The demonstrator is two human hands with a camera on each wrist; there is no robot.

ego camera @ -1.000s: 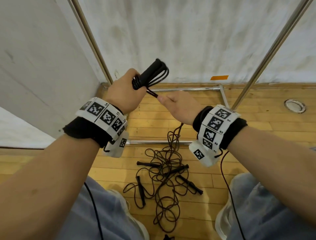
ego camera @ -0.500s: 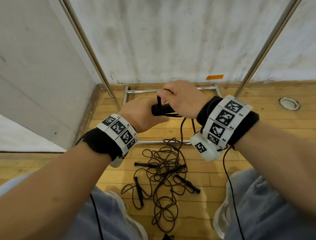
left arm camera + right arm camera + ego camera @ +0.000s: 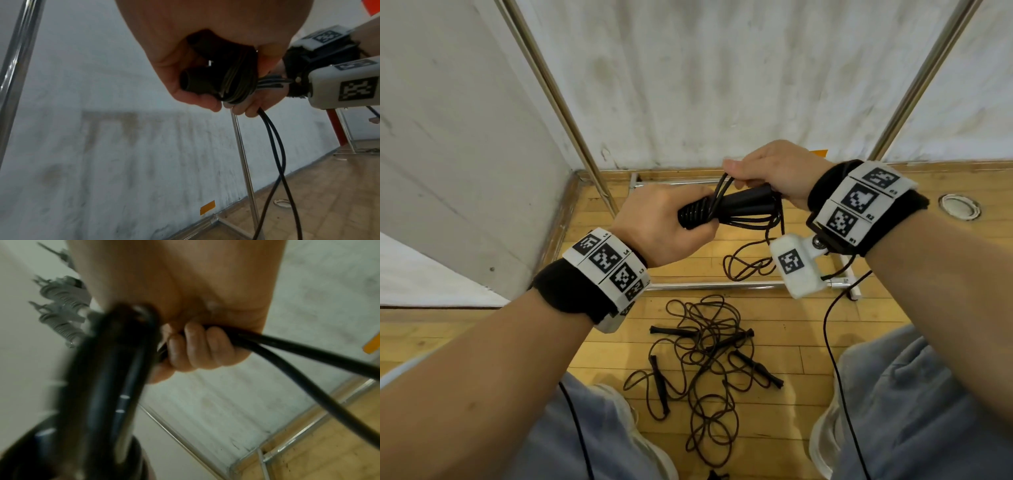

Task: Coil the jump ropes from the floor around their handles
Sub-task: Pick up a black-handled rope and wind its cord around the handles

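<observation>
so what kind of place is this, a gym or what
Probably a gym or sports hall corner: strip wood floor, bare white wall, a metal rack frame, and tangled jump ropes at the person's feet.

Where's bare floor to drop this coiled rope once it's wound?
Bare boards lie right of the rope pile, between it and the right leg, and left of it toward the wall. Inside the metal frame a hanging loop takes the middle. Between the shoes it is crowded with tangled rope.
</observation>
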